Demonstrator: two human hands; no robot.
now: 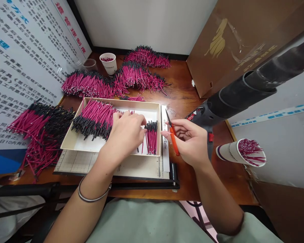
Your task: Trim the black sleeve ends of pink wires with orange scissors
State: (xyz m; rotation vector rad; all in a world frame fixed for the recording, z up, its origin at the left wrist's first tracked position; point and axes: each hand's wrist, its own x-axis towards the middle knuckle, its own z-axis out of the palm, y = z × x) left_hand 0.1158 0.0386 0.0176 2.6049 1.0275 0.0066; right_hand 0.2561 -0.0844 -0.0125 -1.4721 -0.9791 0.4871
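Note:
My left hand point(126, 131) reaches into a shallow cream box point(152, 107), fingers curled and pinched at a small upright bunch of pink wires with black ends point(151, 136). What the fingertips grip is hidden. A bigger heap of the same wires point(95, 118) fills the box's left part. My right hand point(190, 141) hovers just right of the box, closed on small orange-handled snips point(172, 136) with the blades pointing up and away.
The box sits on a paper cutter point(131, 167) on a wooden table. Wire piles lie at the left point(40, 131) and back point(131, 76). Paper cups hold wire pieces at the back point(108, 63) and right point(240, 152). A black heat gun point(243, 91) and cardboard box point(233, 40) stand at right.

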